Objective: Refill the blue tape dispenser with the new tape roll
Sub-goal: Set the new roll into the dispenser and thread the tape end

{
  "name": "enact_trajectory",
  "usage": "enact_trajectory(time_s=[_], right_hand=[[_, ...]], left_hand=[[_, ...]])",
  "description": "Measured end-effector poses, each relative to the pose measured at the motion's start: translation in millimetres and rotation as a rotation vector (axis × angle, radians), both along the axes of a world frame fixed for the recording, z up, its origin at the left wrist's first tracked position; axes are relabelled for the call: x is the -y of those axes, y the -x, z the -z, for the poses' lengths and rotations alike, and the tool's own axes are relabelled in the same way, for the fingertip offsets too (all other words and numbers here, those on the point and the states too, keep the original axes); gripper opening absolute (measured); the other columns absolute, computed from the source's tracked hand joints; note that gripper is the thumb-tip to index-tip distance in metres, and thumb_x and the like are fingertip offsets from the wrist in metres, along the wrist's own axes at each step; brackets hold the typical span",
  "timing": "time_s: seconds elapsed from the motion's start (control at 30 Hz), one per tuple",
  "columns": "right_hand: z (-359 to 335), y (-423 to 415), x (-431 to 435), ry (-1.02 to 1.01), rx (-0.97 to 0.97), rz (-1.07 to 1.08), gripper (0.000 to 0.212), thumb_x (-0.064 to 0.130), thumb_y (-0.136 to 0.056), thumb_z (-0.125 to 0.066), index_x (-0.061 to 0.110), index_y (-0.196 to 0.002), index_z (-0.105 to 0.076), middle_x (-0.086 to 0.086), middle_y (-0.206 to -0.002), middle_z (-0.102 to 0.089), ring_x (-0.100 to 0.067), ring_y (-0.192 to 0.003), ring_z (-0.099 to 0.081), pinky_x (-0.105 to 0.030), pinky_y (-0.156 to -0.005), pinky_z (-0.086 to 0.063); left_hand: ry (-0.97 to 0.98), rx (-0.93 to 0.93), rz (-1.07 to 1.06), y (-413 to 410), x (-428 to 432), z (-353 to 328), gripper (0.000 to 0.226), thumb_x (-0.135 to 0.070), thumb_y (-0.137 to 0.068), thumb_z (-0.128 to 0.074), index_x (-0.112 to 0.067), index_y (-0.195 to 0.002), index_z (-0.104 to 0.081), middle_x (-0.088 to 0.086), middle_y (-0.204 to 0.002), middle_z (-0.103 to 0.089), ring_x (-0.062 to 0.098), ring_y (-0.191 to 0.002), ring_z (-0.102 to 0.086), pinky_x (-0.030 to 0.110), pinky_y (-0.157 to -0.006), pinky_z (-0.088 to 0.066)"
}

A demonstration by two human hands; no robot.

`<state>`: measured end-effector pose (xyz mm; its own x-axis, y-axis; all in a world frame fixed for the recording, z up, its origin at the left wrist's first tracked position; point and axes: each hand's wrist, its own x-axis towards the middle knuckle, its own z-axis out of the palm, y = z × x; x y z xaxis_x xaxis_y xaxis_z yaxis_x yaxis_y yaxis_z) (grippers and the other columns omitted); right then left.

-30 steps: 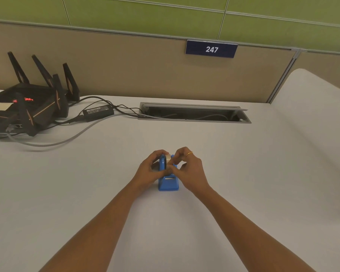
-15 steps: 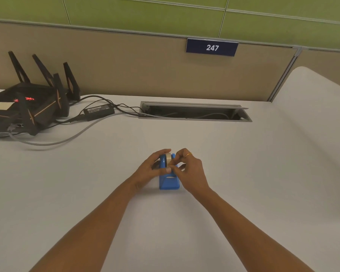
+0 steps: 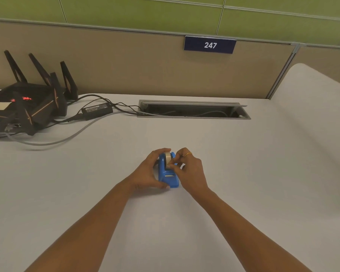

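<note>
- While the blue tape dispenser (image 3: 168,178) stands on the pale worktop (image 3: 243,173) a little below the middle of the view, both hands close in on it from either side.
- Left hand (image 3: 147,171), at the dispenser's 9 o'clock: the fingers wrap the left wall, thumb low against the near end of the base and fingertips curled over the top, gripping the body.
- Right hand (image 3: 190,169), at the dispenser's 3 o'clock: thumb and forefinger pinched together at the front of the tape roll (image 3: 167,158), seemingly on its loose end, though the strip itself is too small to make out. A gold ring (image 3: 188,154) sits on one finger.
- Tape roll: pale and translucent, seated upright in the cradle at the dispenser's far end, its rim showing above the blue walls.
- Dispenser's near end, toward 6 o'clock, shows a small metal cutter strip (image 3: 168,175) on the sloped nose.
- At 10 o'clock, well apart, a black router (image 3: 28,103) with upright antennas sits by the partition, with a black power brick (image 3: 97,110) just beside it and cables trailing across the worktop.
- At 12 o'clock, an open cable tray (image 3: 192,111) is recessed into the worktop; above it on the beige partition a blue plate (image 3: 210,45) reads 247.
</note>
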<state>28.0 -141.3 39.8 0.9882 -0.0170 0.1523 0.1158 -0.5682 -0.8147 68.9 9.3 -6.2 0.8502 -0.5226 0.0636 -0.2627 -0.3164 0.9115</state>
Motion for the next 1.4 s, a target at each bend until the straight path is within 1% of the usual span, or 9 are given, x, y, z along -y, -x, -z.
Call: enact_trajectory(time_s=[0.13, 0.33, 0.47, 0.57, 0.67, 0.8, 0.93, 1.1, 1.4], right_hand=[[-2, 4, 0, 0.019, -0.008, 0.000, 0.020, 0.011, -0.082, -0.065, 0.014, -0.082, -0.045, 0.003, -0.079, -0.058, -0.016, -0.072, -0.054, -0.012, -0.061, -0.038], [2, 12, 1, -0.004, -0.024, 0.011, 0.024, 0.012, -0.080, -0.067, 0.019, -0.077, -0.044, 0.013, -0.070, -0.059, -0.004, -0.064, -0.051, -0.013, -0.059, -0.035], [5, 17, 0, -0.002, -0.011, 0.029, 0.023, 0.014, -0.078, -0.069, 0.016, -0.077, -0.047, 0.016, -0.069, -0.058, -0.014, -0.069, -0.050, -0.016, -0.061, -0.034], [5, 18, -1, -0.009, -0.012, 0.045, 0.025, 0.015, -0.078, -0.070, 0.019, -0.075, -0.045, 0.008, -0.073, -0.061, -0.018, -0.073, -0.051, -0.020, -0.064, -0.037], [3, 21, -1, -0.006, -0.008, 0.062, 0.034, 0.015, -0.079, -0.069, 0.029, -0.069, -0.040, 0.007, -0.077, -0.063, -0.020, -0.077, -0.056, -0.023, -0.068, -0.040], [4, 26, -1, 0.018, -0.020, 0.039, 0.023, 0.013, -0.081, -0.066, 0.021, -0.076, -0.046, 0.009, -0.078, -0.060, -0.010, -0.070, -0.054, -0.013, -0.061, -0.036], [4, 30, -2, 0.018, 0.011, 0.061, 0.040, 0.012, -0.081, -0.065, 0.036, -0.067, -0.037, 0.001, -0.085, -0.067, -0.019, -0.082, -0.060, -0.014, -0.062, -0.036], [2, 33, -1, 0.048, 0.045, 0.062, 0.042, 0.013, -0.081, -0.065, 0.038, -0.066, -0.035, -0.001, -0.089, -0.070, -0.018, -0.080, -0.058, -0.014, -0.061, -0.036], [8, 39, -2, 0.071, 0.034, 0.036, 0.019, 0.014, -0.081, -0.067, 0.020, -0.077, -0.049, 0.014, -0.077, -0.054, -0.007, -0.070, -0.051, -0.011, -0.060, -0.036]], left_hand=[[-0.003, 0.011, -0.004, 1, 1, 0, 0.091, -0.030, -0.048, -0.080, -0.053, -0.120, -0.030, -0.020, -0.132, -0.038, -0.007, -0.117, -0.042, 0.002, -0.094, -0.034], [-0.005, 0.043, 0.008, 2, 2, 0, 0.083, -0.030, -0.050, -0.077, -0.055, -0.116, -0.033, -0.025, -0.130, -0.037, -0.005, -0.120, -0.040, 0.003, -0.097, -0.033], [-0.023, 0.059, 0.016, 2, 1, 0, 0.080, -0.028, -0.051, -0.076, -0.057, -0.113, -0.035, -0.041, -0.120, -0.036, -0.008, -0.118, -0.039, 0.001, -0.093, -0.033], [-0.032, 0.064, 0.027, 1, 0, -1, 0.081, -0.030, -0.051, -0.077, -0.059, -0.113, -0.035, -0.045, -0.119, -0.034, -0.012, -0.117, -0.038, 0.000, -0.092, -0.033], [-0.038, 0.064, 0.027, 0, 0, -1, 0.082, -0.031, -0.051, -0.078, -0.058, -0.114, -0.034, -0.046, -0.120, -0.033, -0.013, -0.118, -0.037, 0.000, -0.093, -0.033], [-0.033, 0.075, 0.028, 0, 0, 1, 0.083, -0.031, -0.052, -0.077, -0.053, -0.119, -0.035, -0.043, -0.123, -0.034, -0.009, -0.120, -0.038, 0.002, -0.095, -0.033], [-0.038, 0.076, 0.023, 1, 0, 0, 0.081, -0.031, -0.052, -0.076, -0.054, -0.118, -0.035, -0.044, -0.122, -0.035, -0.008, -0.120, -0.038, 0.002, -0.095, -0.033], [-0.042, 0.069, 0.020, 2, 1, -1, 0.079, -0.033, -0.052, -0.075, -0.059, -0.115, -0.034, -0.046, -0.121, -0.034, -0.011, -0.118, -0.038, 0.000, -0.094, -0.032], [-0.047, 0.077, 0.023, 1, 1, 1, 0.080, -0.026, -0.055, -0.078, -0.057, -0.114, -0.035, -0.045, -0.120, -0.034, -0.010, -0.118, -0.039, 0.001, -0.094, -0.032]])
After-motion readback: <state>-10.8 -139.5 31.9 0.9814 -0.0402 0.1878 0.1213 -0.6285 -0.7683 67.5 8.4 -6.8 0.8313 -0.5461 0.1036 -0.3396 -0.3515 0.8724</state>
